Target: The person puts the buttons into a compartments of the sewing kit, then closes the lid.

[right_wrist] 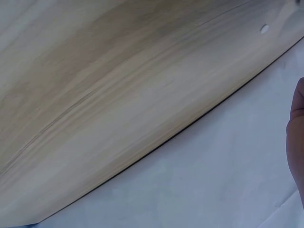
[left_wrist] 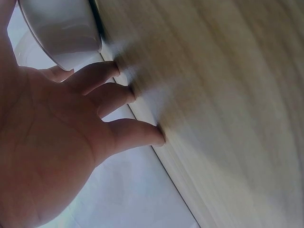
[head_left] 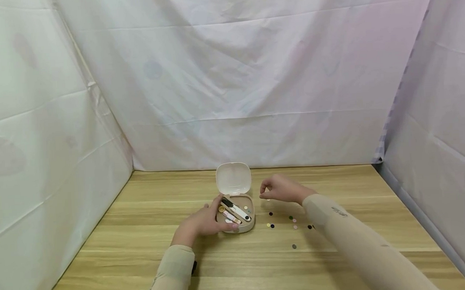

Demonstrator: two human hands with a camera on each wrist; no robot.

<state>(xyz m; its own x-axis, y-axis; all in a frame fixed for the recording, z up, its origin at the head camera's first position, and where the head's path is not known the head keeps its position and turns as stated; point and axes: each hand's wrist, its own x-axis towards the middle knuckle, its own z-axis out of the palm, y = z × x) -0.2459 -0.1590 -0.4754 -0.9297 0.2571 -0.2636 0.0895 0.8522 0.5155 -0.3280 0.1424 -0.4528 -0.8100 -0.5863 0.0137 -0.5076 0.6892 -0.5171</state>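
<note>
The fingers of the right hand [head_left: 282, 189] are sitting curled close to the thumb, just beside a pale button [head_left: 268, 200] on the table [head_left: 144, 263]; whether they are pinching anything, I cannot tell. The left hand [head_left: 205, 221] is gripping the case [head_left: 246, 228] between thumb and forefinger, its other fingers spreading apart. The case is standing left of the scattered dark buttons [head_left: 270, 213], its lid [head_left: 233, 178] raised, holding a black-and-white tool [head_left: 239, 211]. Seemingly, the person is gathering loose buttons into it; the next move is probably calling for a fine fingertip pinch.
</note>
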